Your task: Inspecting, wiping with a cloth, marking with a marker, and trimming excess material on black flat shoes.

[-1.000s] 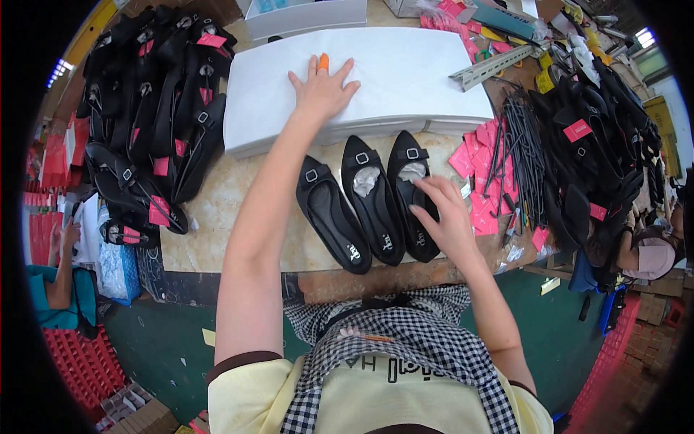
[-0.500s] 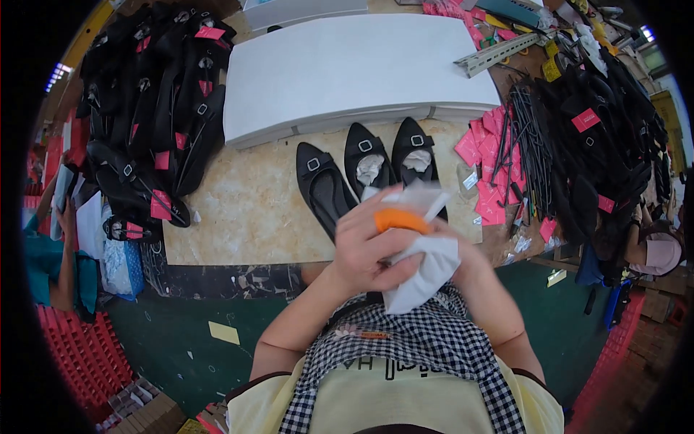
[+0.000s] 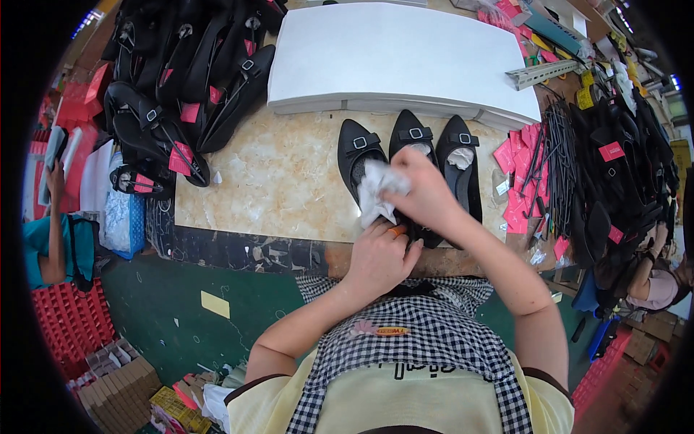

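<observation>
Three black pointed flat shoes with square-buckle bows stand side by side on the table: the left shoe, the middle shoe and the right shoe. Crumpled white tissue paper is pinched in my right hand, over the opening of the left shoe. My left hand, with an orange band on one finger, curls over that shoe's heel end, just below the paper; its fingertips are partly hidden. Wads of white paper fill the fronts of the middle and right shoes.
A stack of white paper sheets lies behind the shoes. Black shoes with pink tags are piled at left, more black shoes at right. Pink cards and thin black sticks lie between. A person's arm shows far left.
My hands have moved from in front of my apron to the left shoe. The loose white sheet is now crumpled into a wad in my right hand. The whole view has shifted.
</observation>
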Available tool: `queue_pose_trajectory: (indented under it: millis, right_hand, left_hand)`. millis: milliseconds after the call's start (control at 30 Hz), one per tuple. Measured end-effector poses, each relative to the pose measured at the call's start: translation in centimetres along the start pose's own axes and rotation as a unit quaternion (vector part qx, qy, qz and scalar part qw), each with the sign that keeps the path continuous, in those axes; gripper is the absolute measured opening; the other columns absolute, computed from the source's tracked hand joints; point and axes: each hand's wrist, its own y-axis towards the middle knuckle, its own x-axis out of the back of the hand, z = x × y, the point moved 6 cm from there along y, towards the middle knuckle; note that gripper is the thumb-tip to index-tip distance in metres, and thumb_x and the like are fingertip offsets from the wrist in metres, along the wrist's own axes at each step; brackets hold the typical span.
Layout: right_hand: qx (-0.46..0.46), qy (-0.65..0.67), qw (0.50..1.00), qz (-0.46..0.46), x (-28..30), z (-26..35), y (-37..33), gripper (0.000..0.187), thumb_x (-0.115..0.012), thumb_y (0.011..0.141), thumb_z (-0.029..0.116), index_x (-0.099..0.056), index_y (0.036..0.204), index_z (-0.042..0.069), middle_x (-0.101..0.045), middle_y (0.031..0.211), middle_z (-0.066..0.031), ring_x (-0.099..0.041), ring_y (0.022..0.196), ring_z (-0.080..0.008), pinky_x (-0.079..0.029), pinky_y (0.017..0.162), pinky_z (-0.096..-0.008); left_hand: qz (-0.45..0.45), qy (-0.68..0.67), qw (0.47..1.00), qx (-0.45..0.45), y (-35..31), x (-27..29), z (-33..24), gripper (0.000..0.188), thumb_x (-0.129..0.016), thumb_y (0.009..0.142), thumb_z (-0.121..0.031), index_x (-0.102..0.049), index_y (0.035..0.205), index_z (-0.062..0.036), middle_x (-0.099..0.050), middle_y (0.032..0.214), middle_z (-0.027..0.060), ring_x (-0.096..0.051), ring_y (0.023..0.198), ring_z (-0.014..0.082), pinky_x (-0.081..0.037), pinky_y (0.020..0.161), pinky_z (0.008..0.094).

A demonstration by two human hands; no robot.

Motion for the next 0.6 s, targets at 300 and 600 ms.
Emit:
queue_pose_trajectory:
  millis: [300, 600]
  right_hand:
    - [0.069, -0.211, 0.974, 0.034, -6.1, 1.5, 2.8, 0.024, -0.070, 0.072, 0.018, -0.069, 0.095, 0.008, -0.059, 0.094, -0.0106, -0.058, 0.092, -0.0273, -0.045, 0.086, -0.0404]
    - [-0.026, -0.255, 0.966, -0.023, -2.4, -4.2, 5.3, 0.049, -0.083, 0.065, 0.040, -0.064, 0.097, 0.008, -0.070, 0.094, -0.0059, -0.057, 0.106, -0.0266, -0.036, 0.099, -0.0465]
  left_hand:
    - [-0.009, 0.115, 0.993, 0.005, 0.1, -0.8, 0.0, 0.020, -0.069, 0.080, -0.022, -0.064, 0.082, -0.0024, -0.060, 0.070, 0.0117, -0.060, 0.068, 0.0279, -0.043, 0.071, 0.0403]
    - [0.032, 0.124, 0.991, -0.031, 0.9, -1.0, -1.0, 0.019, -0.067, 0.084, -0.017, -0.067, 0.089, 0.0011, -0.066, 0.084, 0.0151, -0.064, 0.081, 0.0296, -0.045, 0.080, 0.0381]
